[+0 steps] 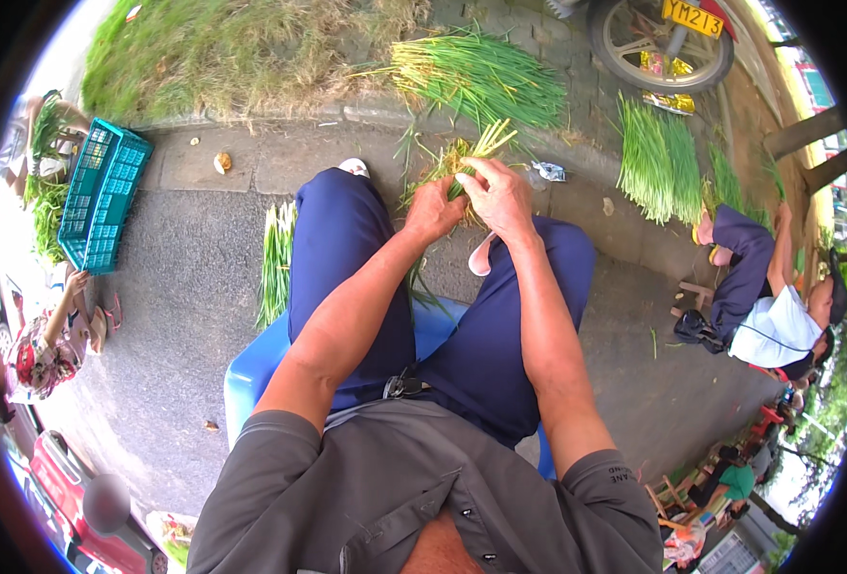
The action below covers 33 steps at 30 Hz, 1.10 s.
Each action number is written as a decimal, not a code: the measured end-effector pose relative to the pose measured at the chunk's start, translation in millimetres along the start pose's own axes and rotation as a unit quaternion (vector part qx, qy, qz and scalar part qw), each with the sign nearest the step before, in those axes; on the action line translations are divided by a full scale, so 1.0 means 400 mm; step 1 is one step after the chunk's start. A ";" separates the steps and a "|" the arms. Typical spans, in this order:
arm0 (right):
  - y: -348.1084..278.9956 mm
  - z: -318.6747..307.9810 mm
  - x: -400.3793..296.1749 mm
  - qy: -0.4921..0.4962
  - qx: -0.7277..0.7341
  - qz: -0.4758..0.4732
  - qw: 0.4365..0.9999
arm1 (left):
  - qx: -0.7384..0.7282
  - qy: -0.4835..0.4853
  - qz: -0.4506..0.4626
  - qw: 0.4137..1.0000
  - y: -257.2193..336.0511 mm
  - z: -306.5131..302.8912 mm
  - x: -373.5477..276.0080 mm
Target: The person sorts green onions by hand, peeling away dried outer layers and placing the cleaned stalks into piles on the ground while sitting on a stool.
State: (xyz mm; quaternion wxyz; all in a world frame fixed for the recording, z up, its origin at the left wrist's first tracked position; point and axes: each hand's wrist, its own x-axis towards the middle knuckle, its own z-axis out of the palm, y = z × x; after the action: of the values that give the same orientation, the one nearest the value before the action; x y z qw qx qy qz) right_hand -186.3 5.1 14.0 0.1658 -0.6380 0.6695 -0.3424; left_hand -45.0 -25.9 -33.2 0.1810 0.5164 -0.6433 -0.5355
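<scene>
Both my hands meet between my knees around a small bunch of long green leafy stalks, like garlic chives (492, 140). My left hand (434, 208) is closed around the green part below the pale ends. My right hand (497, 195) has its thumb and fingers on the bunch close to the pale ends. Stalk tips hang down between my legs. A large loose heap of the same stalks (481, 75) lies on the pavement beyond my hands. Beside my left leg rests another bundle with whitish ends (276, 265). Dry, yellowed leaves lie under my hands.
I sit on a blue plastic stool (258, 373). A teal plastic crate (104, 197) is at the left, with a person's hand on it. More stalks (659, 161) lie at the right near a seated person (775, 330). A motorcycle wheel (660, 43) stands at the upper right, beyond the kerb.
</scene>
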 end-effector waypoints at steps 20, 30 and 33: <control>0.053 0.029 -0.004 -0.124 0.276 0.138 0.943 | -0.205 -0.040 -0.119 0.971 0.000 -0.015 0.011; 0.019 -0.037 -0.004 -0.154 0.434 0.165 0.872 | -0.201 -0.007 -0.131 0.971 0.004 -0.022 0.005; 0.013 -0.063 -0.005 -0.142 0.504 0.174 0.834 | -0.231 -0.005 -0.109 0.967 -0.009 -0.026 0.003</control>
State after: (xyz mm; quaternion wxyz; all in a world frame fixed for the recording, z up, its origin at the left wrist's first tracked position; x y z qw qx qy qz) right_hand -206.7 12.9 28.1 0.6146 -0.3808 0.4729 -0.5035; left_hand -35.8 -31.7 -32.9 0.2324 0.5251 -0.4425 -0.6888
